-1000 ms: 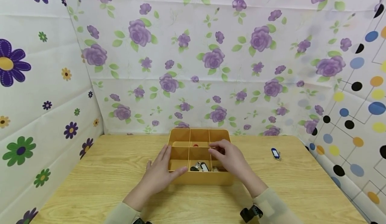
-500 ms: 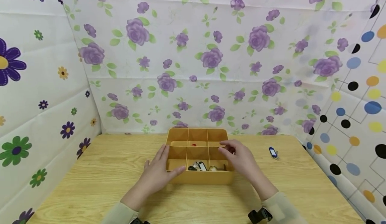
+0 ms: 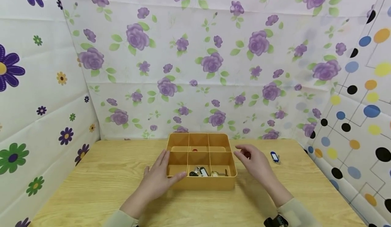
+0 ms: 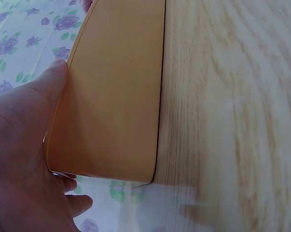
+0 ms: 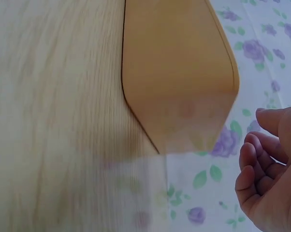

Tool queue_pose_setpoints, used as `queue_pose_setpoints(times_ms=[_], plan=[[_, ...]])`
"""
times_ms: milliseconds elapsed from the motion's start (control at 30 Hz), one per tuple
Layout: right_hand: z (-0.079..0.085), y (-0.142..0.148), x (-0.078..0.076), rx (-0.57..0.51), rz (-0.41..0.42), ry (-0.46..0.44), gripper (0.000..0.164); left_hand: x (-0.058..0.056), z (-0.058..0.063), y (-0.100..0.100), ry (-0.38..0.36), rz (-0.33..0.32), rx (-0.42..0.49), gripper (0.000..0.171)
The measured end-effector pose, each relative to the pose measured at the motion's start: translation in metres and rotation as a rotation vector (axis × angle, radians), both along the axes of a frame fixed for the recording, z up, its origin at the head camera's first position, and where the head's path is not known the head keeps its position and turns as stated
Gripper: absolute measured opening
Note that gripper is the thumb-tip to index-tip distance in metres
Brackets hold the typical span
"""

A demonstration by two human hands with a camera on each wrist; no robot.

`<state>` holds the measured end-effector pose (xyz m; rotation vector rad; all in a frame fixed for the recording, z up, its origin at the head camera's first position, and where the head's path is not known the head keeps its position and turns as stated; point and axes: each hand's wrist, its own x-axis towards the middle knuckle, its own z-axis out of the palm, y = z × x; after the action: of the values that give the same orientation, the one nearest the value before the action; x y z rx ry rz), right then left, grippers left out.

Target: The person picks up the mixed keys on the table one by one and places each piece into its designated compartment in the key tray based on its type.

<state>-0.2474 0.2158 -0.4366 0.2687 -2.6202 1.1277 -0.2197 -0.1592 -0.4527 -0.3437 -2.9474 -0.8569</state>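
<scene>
An orange-yellow compartment box [image 3: 203,183] stands on the table. Along its left side lie the straight fingers of my left hand [image 3: 157,179], its thumb over the front rim; the left wrist view shows that thumb on the box's edge. My right hand [image 3: 253,161] hovers just off the box's right side, fingers loosely bent and holding nothing. In the front middle compartment lie a black key tag [image 3: 203,172] with a white label and small metal and dark pieces. The front right one contains a small pale-gold item [image 3: 215,174] and a dark thin piece [image 3: 226,172].
A blue key tag [image 3: 274,157] with a metal ring lies on the wooden table [image 3: 122,162], right of my right hand. A small red item [image 3: 194,150] sits in the back middle compartment. Flowered cloth [image 3: 195,98] hangs behind the table.
My right hand has withdrawn to the right from above the front right compartment to beyond the box's side. The left hand stays at the box's left side.
</scene>
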Motion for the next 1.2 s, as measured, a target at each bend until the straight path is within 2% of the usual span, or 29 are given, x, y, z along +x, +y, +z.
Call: queue_pose_setpoints(times_ms=[333,567,1200], plan=[[0.001,0.03,0.001,0.048,-0.017,-0.037,0.047,0.0,-0.003,-0.003,-0.008,0.009,-0.008,0.128],[0.003,0.048,-0.001,0.09,-0.066,-0.033,0.048,-0.003,-0.001,-0.004,-0.014,0.006,0.004,0.129],[-0.008,0.094,0.004,0.16,-0.079,-0.088,0.057,-0.002,-0.002,-0.002,-0.021,-0.012,0.004,0.128]])
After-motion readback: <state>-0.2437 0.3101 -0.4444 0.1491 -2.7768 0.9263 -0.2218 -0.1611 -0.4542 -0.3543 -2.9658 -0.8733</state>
